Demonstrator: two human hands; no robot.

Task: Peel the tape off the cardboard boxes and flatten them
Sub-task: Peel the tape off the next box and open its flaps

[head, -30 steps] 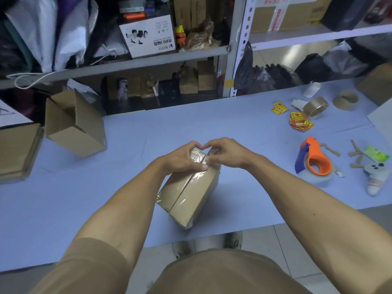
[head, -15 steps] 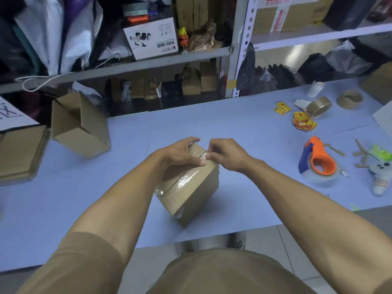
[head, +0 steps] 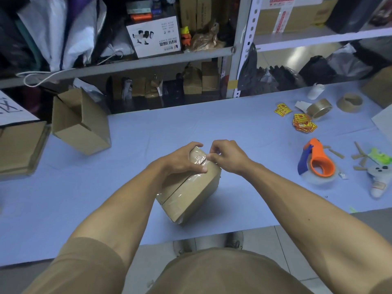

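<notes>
1. On the near middle of the table (head: 244, 128), my left hand (head: 182, 161) is wrapped over the far end of the taped box (head: 191, 190), thumb across its top, holding it tilted on one edge.
2. My right hand (head: 228, 155) is closed to a pinch at that same end, fingertips (head: 210, 159) nipping the crinkled clear tape (head: 199, 158) where it wraps the corner.
3. The tape runs down the box's top seam toward me.
4. Writing: a white carton (head: 154, 37) on the far shelf (head: 148, 62) bears printed characters upside down and product pictures; I cannot read them. A white sheet (head: 10, 109) at far left shows part of a large black character.
5. Yellow-and-red stickers (head: 303, 123) lie at far right; their print is too small to read.
6. The table is covered in pale blue. An open box (head: 78, 126) sits at far left, beside a stack of flat cardboard (head: 19, 149).
7. At right lies an orange-and-blue dispenser (head: 317, 164), with a brown tape roll (head: 319, 107) farther back.
8. Metal shelving crammed with bags and cartons lines the far side; grey floor tiles show beneath the near edge.
</notes>
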